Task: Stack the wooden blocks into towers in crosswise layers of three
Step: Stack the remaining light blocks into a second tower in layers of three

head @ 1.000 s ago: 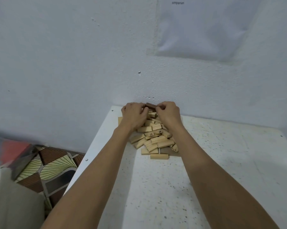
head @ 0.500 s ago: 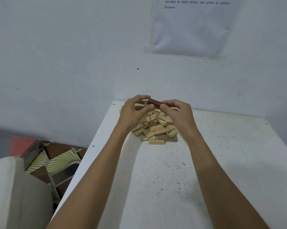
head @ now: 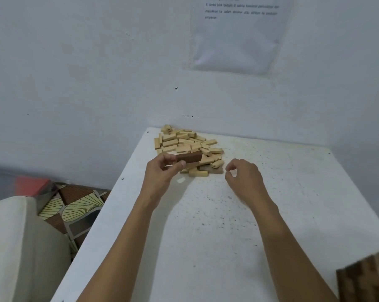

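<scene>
The dark block (head: 189, 157) hangs above the table (head: 206, 236) at the near edge of the pile (head: 184, 142), its long axis left to right and roughly level. My left hand (head: 162, 174) pinches its left end between thumb and fingers (head: 166, 158). The free end points toward my right hand (head: 244, 178), which is near but apart, loosely curled and holding nothing. I judge the left hand will place it.

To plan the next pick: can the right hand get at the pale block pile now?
Probably yes: the right hand hangs empty close beside the pile, with nothing between them.
</scene>
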The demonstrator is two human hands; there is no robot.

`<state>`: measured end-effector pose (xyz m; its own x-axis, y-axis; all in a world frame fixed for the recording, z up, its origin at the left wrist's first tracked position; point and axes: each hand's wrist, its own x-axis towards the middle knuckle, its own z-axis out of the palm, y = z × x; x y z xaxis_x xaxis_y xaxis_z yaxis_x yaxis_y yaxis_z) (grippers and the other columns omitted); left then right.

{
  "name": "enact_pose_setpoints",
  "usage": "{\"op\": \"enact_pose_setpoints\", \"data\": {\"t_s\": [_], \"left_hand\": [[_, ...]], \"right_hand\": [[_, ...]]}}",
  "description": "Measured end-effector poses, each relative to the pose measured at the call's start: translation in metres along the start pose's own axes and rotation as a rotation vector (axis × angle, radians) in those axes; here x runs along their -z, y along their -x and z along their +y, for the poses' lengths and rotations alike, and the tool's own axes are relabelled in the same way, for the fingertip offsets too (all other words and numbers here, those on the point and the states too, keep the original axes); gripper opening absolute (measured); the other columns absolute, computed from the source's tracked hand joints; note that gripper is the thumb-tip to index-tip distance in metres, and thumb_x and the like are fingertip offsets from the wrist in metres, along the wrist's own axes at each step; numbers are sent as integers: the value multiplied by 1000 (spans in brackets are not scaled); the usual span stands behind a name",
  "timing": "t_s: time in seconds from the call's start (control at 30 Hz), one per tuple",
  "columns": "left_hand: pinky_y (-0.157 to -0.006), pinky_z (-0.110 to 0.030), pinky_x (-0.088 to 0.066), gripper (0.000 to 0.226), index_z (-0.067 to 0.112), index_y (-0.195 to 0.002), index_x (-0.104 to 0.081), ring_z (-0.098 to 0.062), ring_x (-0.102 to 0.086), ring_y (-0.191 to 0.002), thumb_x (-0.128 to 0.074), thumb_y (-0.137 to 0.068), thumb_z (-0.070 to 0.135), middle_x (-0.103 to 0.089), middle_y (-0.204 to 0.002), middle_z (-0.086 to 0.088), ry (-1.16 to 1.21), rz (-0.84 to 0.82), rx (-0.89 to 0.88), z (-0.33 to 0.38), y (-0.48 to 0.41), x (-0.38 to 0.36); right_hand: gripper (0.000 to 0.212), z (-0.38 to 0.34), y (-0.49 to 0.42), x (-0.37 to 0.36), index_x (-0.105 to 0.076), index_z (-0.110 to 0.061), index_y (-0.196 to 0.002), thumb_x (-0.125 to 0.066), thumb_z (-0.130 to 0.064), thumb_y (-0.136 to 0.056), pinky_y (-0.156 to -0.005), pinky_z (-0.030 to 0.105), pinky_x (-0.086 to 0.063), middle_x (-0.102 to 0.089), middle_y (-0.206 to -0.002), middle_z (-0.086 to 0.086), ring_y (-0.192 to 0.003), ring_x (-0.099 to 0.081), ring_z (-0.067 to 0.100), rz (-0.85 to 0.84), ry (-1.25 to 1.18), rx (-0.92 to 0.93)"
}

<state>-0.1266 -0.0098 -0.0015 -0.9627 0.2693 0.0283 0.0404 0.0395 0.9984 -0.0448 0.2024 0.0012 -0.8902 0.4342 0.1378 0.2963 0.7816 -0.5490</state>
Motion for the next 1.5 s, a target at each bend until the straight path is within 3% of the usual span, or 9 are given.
{"op": "enact_pose_setpoints", "data": {"t_s": [0.23, 0.4, 0.63, 0.77, 0.83, 0.9, 1.17, 1.3, 1.5], "left_hand": [[-94, -46, -51, 13, 18, -93, -67, -24, -67, -97, -77, -85, 19, -72, -96, -2, -52, 23, -13, 5, 16, 4], [-95, -46, -52, 14, 16, -98, -67, -15, -71, -88, -75, -88, 20, -73, -95, -1, -74, 31, 1, 7, 25, 8], [-94, -48, -53, 15, 16, -102, -66, -15, -72, -88, -70, -92, 25, -76, -92, -1, -140, 15, 56, 3, 57, 6], [-75, -27, -49, 11, 20, -95, -64, -12, -68, -86, -70, -91, 28, -74, -89, 0, -248, 20, 69, -4, 93, -3], [-66, -12, -42, 9, 21, -93, -63, -3, -65, -79, -69, -91, 28, -74, -86, 2, -317, 11, 55, -6, 112, -10], [-62, -8, -41, 9, 22, -91, -63, 0, -64, -78, -70, -90, 28, -74, -85, 4, -363, 1, 51, -6, 127, -16], [-70, -23, -48, 13, 21, -96, -68, -6, -62, -86, -64, -92, 33, -67, -95, 9, -656, -34, 65, 2, 164, -29], [-81, -33, -52, 21, 19, -111, -65, -12, -63, -88, -62, -94, 32, -67, -101, 4, -740, 12, 16, 0, 173, -29], [-79, -35, -49, 22, 24, -116, -60, -14, -60, -91, -56, -96, 32, -63, -102, 6, -890, 29, -112, -1, 185, -29]], "right_hand": [[28, 3, 0, -20, -66, -23, -119, -66, -28, -92, -93, 38, -42, -67, -108, -3, -112, -49, 26, -7, 9, 52], [16, 8, 3, -23, -69, -26, -107, -65, -29, -92, -82, 30, -30, -67, -93, -11, -100, -46, 20, 90, -12, 84], [8, 7, 42, -6, -68, -18, -95, -68, -22, -88, -76, 38, -51, -65, -90, -5, -89, -56, 19, 160, -181, 98], [9, 9, 79, 7, -63, -18, -90, -69, -12, -87, -70, 23, -52, -60, -91, -5, -79, -58, 9, 83, -283, 108], [11, 11, 98, 11, -62, -18, -90, -68, -9, -87, -69, 21, -53, -58, -93, -6, -78, -59, 9, 30, -302, 119], [12, 14, 113, 13, -62, -17, -91, -68, -7, -88, -70, 20, -53, -57, -94, -6, -78, -60, 9, -16, -308, 133], [17, 23, 148, 19, -69, -19, -107, -64, -10, -93, -78, 12, -48, -56, -101, -5, -86, -59, 6, -90, -249, 227], [19, 26, 154, 15, -70, -18, -108, -61, -9, -93, -80, 20, -47, -60, -103, -1, -90, -56, 11, -64, -136, 256], [18, 28, 159, 10, -71, -16, -108, -60, -12, -95, -84, 27, -48, -64, -104, -2, -95, -56, 16, -52, -114, 269]]}}
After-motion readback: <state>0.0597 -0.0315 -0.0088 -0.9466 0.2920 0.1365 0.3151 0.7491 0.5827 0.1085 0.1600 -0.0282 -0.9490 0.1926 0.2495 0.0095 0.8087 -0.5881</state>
